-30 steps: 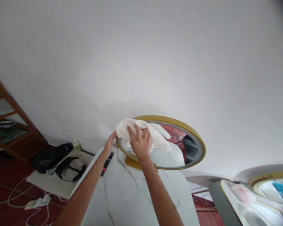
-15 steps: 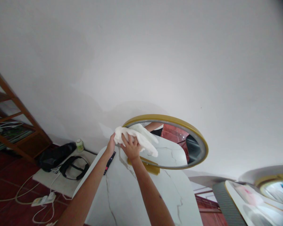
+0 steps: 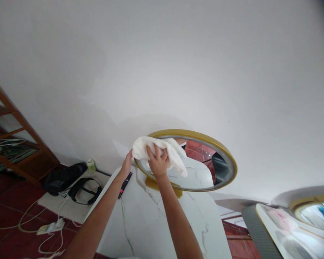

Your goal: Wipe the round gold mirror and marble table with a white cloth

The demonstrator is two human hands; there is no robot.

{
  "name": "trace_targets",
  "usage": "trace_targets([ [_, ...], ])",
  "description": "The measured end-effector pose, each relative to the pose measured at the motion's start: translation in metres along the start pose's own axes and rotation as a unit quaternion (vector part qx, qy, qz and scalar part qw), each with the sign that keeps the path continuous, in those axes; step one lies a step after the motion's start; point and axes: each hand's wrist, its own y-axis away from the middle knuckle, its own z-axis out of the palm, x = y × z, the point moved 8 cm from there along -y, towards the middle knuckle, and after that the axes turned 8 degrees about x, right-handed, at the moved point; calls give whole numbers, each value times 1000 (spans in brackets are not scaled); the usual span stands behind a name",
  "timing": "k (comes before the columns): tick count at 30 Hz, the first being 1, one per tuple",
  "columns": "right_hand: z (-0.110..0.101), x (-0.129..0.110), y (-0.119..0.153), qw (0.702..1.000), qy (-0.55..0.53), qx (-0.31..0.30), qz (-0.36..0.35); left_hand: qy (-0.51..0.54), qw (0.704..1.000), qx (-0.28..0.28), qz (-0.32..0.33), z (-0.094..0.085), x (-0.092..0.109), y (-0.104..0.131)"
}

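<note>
A round mirror with a gold frame (image 3: pixel 199 134) stands tilted on its gold base (image 3: pixel 151 182), on a white marble-patterned tabletop (image 3: pixel 140 223). My right hand (image 3: pixel 158 161) presses a white cloth (image 3: pixel 176 160) against the left part of the glass, fingers bent and spread into the fabric. Part of the cloth laps over the frame's upper left edge. At the mirror's left rim is my left hand (image 3: pixel 126 164), gripping the edge beside the cloth; its fingertips are partly hidden. Below that hand lies a dark band with a small display (image 3: pixel 125 185).
To the left, a low pale surface (image 3: pixel 81 212) carries a black headband-like device (image 3: pixel 85 190), a black bag (image 3: pixel 64 178) and a bottle (image 3: pixel 91 165). A power strip (image 3: pixel 51 227) with cables lies on the red tiled floor. Wooden shelves (image 3: pixel 21 129) stand far left; another table (image 3: pixel 270 219) stands right.
My right hand has slid the cloth slightly up and to the right over the glass. The cloth is spread more over the frame's upper left. My left hand stays at the left rim.
</note>
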Motion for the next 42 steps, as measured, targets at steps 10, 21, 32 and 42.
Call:
trace_targets([
  [10,-32,7,-30,999,26,29,12,8,999,15,27,-6,-4,-4],
  [21,39,-27,43,990,-14,-118,-74,35,998,-48,-29,7,-14,-12],
  [32,-46,16,-41,999,7,19,45,6,1000,-5,16,-9,-7,-8],
  [42,32,-24,28,991,-19,-120,-54,17,1000,-16,5,1,-10,-12],
])
